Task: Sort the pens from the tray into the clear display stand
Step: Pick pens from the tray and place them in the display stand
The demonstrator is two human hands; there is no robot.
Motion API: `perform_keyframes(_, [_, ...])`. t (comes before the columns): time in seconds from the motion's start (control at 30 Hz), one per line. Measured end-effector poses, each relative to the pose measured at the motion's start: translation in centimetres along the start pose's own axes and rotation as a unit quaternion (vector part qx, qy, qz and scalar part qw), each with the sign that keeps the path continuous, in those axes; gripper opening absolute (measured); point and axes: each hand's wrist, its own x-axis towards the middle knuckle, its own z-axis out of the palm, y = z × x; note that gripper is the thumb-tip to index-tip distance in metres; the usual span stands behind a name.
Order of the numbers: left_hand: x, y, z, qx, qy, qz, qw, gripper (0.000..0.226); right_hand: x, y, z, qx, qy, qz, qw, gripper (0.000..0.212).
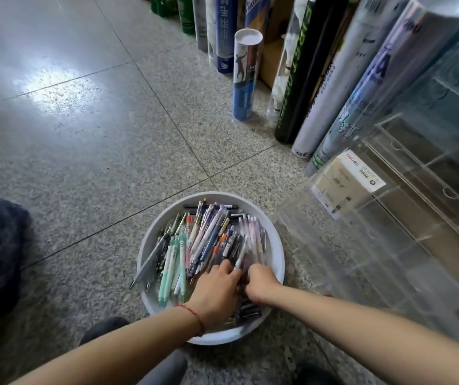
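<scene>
A round white tray (217, 196) sits on the speckled floor (106, 162), heaped with pens (209, 240). Both hands reach into its near right part. The left hand (217, 291), a red string (196, 316) round its wrist, and the right hand (260, 283) have their fingers down among the pens, their hold blurred. The clear display stand (406, 207) stands just right of the tray, and tall tubes (306, 79) line the far right.

right fingers (252, 271) seemingly under pens (209, 240), stand (375, 245) blurred
</scene>
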Motion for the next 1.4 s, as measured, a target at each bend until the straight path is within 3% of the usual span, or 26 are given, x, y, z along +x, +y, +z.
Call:
perform_keyframes(0.07, [0.0, 0.4, 0.1, 0.042, -0.013, -0.014, 0.999, 0.041, 0.1, 0.6, -0.4, 0.033, -0.008, 0.015, 0.999, 0.022])
perform_keyframes(0.13, [0.4, 0.6, -0.1, 0.051, -0.018, -0.037, 0.998, 0.047, 0.0, 1.4, -0.8, 0.057, -0.006, 0.021, 0.998, 0.018])
perform_keyframes(0.3, [1.5, 1.4, -0.5, -0.043, -0.032, -0.100, 0.994, 0.021, 0.1, 1.4, -0.3, 0.067, 0.016, 0.004, 0.998, 0.019])
perform_keyframes(0.43, [2.2, 2.3, -0.2, -0.084, -0.018, -0.140, 0.986, 0.014, 0.5, 0.6, -0.4, 0.066, 0.035, 0.032, 0.997, 0.024])
perform_keyframes(0.5, [2.6, 2.6, -0.4, -0.091, -0.003, -0.167, 0.982, 0.016, 0.7, 1.1, -1.0, 0.090, 0.016, 0.036, 0.995, 0.013])
perform_keyframes(0.63, [3.5, 3.2, -1.4, -0.075, -0.013, -0.201, 0.977, 0.027, -0.8, 2.7, -2.6, 0.114, 0.021, 0.020, 0.993, 0.039])
perform_keyframes(0.73, [3.8, 3.9, -2.1, -0.081, -0.025, -0.202, 0.976, 0.020, -2.4, 4.0, -3.4, 0.127, 0.037, -0.012, 0.991, 0.029])
perform_keyframes(0.8, [3.3, 4.6, -2.5, -0.106, -0.024, -0.203, 0.973, 0.031, -3.5, 4.5, -4.1, 0.163, 0.046, -0.044, 0.985, 0.014])
perform_keyframes(0.83, [3.0, 5.1, -2.9, -0.118, -0.015, -0.200, 0.972, 0.035, -4.1, 4.7, -4.6, 0.186, 0.046, -0.061, 0.980, 0.021])
perform_keyframes(0.97, [1.5, 6.9, -5.2, -0.168, 0.081, -0.157, 0.970, 0.025, -7.8, 4.8, -7.3, 0.261, 0.057, -0.115, 0.957, 0.017])
perform_keyframes(1.03, [1.3, 8.0, -7.5, -0.267, 0.166, -0.118, 0.942, 0.025, -10.4, 4.6, -9.3, 0.304, 0.068, -0.131, 0.941, 0.016])
perform_keyframes(1.13, [1.4, 11.6, -13.7, -0.400, 0.296, -0.031, 0.867, 0.015, -14.4, 4.5, -14.3, 0.293, 0.178, -0.182, 0.922, 0.013])
perform_keyframes(1.23, [2.3, 16.8, -20.7, -0.405, 0.384, 0.063, 0.827, 0.014, -18.7, 4.5, -20.6, 0.265, 0.329, -0.222, 0.879, 0.014])
perform_keyframes(1.33, [3.2, 22.4, -25.2, -0.434, 0.381, 0.141, 0.804, 0.012, -22.9, 5.2, -25.9, 0.279, 0.453, -0.225, 0.816, 0.036])
perform_keyframes(1.4, [3.3, 25.3, -26.0, -0.446, 0.363, 0.149, 0.804, 0.029, -25.1, 6.6, -28.1, 0.289, 0.514, -0.227, 0.775, 0.059])
